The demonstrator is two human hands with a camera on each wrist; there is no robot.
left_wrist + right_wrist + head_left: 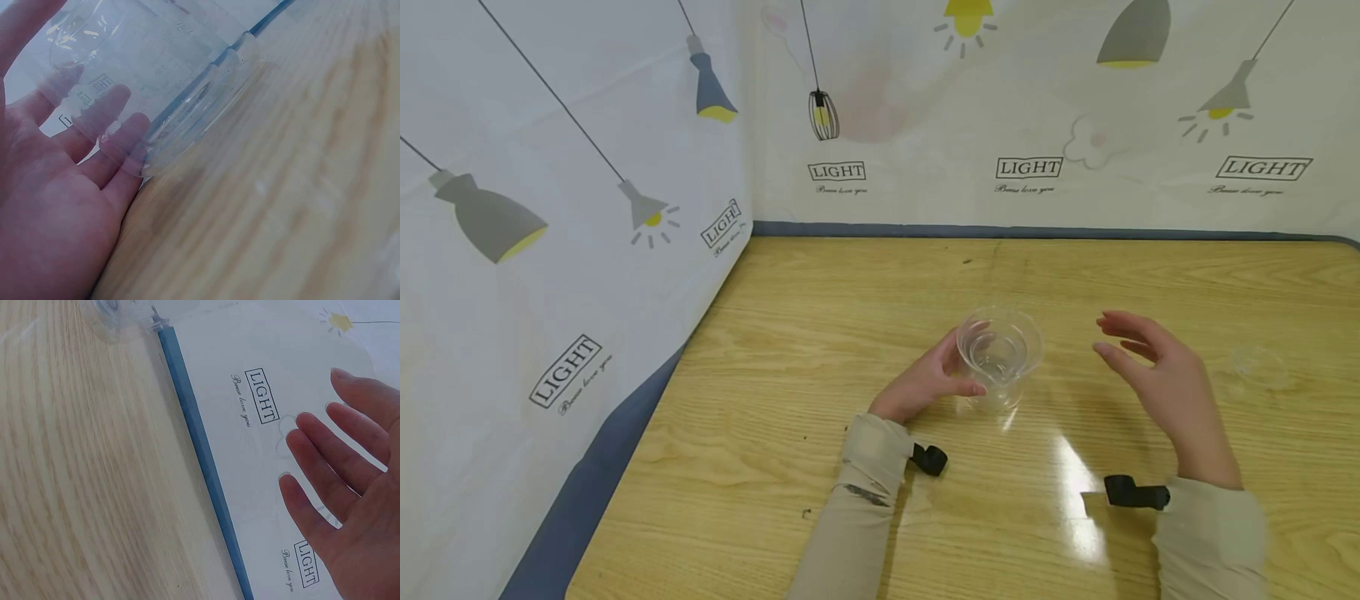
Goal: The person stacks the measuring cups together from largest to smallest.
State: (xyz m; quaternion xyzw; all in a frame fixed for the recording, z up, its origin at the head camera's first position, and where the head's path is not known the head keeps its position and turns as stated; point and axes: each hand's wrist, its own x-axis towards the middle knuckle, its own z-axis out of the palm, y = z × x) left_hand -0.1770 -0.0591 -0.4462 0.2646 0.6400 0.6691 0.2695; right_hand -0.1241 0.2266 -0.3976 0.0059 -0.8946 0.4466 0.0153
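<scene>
A clear plastic cup with a wide round rim stands upright on the wooden table, more faceted rings showing inside it. My left hand holds it from the left, thumb at the near side and fingers around the far side. In the left wrist view the fingers show through the cup's transparent wall, close above the table. My right hand hovers to the right of the cup with nothing in it, thumb apart from loosely bent fingers. In the right wrist view its palm faces the camera.
A clear round lid-like piece lies on the wooden table to the right of my right hand. White sheets printed with lamps hang along the back and left edges. Black straps cross both sleeves.
</scene>
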